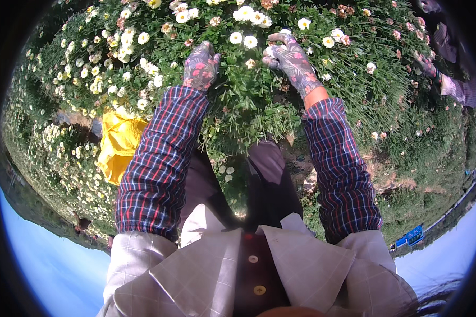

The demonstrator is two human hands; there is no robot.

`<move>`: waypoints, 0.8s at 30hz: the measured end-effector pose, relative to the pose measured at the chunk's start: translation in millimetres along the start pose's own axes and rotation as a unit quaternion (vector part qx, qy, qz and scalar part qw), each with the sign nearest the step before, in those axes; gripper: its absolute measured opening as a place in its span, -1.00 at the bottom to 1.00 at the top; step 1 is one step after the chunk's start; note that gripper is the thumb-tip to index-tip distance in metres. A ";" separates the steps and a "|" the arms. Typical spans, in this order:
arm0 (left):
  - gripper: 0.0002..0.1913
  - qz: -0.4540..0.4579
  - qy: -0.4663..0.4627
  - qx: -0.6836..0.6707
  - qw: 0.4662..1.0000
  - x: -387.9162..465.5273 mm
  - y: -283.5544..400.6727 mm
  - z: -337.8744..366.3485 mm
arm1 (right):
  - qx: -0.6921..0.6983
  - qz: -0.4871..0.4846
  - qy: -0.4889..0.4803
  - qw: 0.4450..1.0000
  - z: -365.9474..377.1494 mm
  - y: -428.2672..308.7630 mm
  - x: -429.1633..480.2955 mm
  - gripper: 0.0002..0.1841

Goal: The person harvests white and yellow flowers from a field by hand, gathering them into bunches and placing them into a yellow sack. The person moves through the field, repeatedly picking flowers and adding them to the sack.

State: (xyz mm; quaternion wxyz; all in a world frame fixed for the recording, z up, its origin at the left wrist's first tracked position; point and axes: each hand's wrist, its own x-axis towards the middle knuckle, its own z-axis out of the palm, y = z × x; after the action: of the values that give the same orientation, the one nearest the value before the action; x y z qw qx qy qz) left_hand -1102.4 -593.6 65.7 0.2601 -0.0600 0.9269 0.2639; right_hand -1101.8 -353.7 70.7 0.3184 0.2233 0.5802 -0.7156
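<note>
My left hand (202, 66), in a grey floral-patterned glove, is among the leafy stems of a flowering bush (242, 89). Its fingers are curled and partly turned away, so what they hold is hidden. To its right, my right hand (287, 59) wears a matching glove. Its bent fingers and thumb close around a small white flower head (269, 51). White blooms with yellow centres (250, 41) stand between and just above the two hands. Some pinkish-brown, withered blooms (215, 21) are mixed in.
A yellow cloth or plastic bag (121, 146) hangs beside my left forearm. At the far right, another person's gloved hand (426, 65) reaches into the plants. Flower rows spread to both sides, with bare soil (388, 174) at right. A blue vehicle (409, 237) stands in the distance.
</note>
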 end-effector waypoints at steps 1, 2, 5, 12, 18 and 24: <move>-0.81 -0.020 0.009 -0.027 0.999 -2.8 -1.8 3.4 | -0.057 -0.011 -0.010 0.998 2.2 4.0 17.3 -0.62; -0.80 -0.028 0.021 -0.045 0.998 -6.3 -3.8 8.0 | -0.130 -0.059 -0.066 0.988 11.2 9.7 34.7 -0.58; -0.80 -0.080 0.026 -0.112 0.990 -12.0 -13.8 16.9 | -0.266 0.002 -0.083 0.960 38.4 24.9 62.6 -0.63; -0.59 -0.056 -0.057 -0.096 0.992 5.3 -18.1 -7.3 | -0.068 0.015 -0.074 0.995 50.4 47.3 33.5 -0.71; -0.69 0.042 0.023 -0.179 0.983 -12.8 7.7 -39.5 | 0.048 0.024 0.016 0.998 61.4 63.3 22.2 -0.76; -0.52 0.096 -0.234 -0.048 0.966 12.9 9.1 -21.5 | -0.004 -0.008 0.062 0.998 68.3 65.1 20.3 -0.81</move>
State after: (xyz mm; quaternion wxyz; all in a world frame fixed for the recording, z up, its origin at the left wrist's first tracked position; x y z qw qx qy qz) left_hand -1125.4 -596.8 78.9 0.4399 0.0802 0.8279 0.3386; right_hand -1066.0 -432.2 27.5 0.2766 0.2614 0.6034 -0.7008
